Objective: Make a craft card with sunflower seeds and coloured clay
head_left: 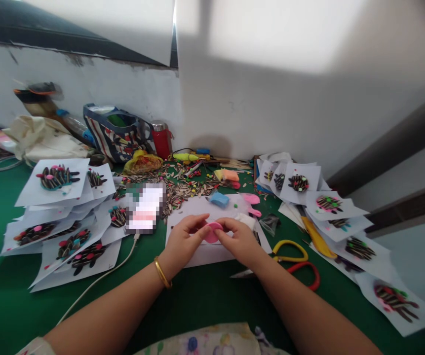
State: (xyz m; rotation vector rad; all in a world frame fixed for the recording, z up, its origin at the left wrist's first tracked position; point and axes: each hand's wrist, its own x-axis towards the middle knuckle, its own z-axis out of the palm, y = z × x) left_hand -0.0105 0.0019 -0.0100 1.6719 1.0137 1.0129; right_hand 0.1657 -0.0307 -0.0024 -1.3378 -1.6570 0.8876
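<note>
A flattened pink disc of what looks like modelling clay (212,233) is pinched between both my hands, above a white sheet of paper (193,259). My left hand (186,241) grips its left edge with thumb and fingers. On the other edge, my right hand (239,241) presses with its thumb and fingertips. Just beyond the hands lie a blue lump of clay (218,199) and pink clay pieces (252,198). Beside my right forearm rest scissors (289,252) with one yellow and one red handle, their blades partly under the arm.
Left and right stand stacks of white cards bearing seed animals (58,177), (330,203). Loose sunflower seeds (182,190) cover the table's back middle. A phone (145,209) with a cable, a striped bag (114,133), a red flask (161,140) and a yellow-handled tool (316,234) lie around.
</note>
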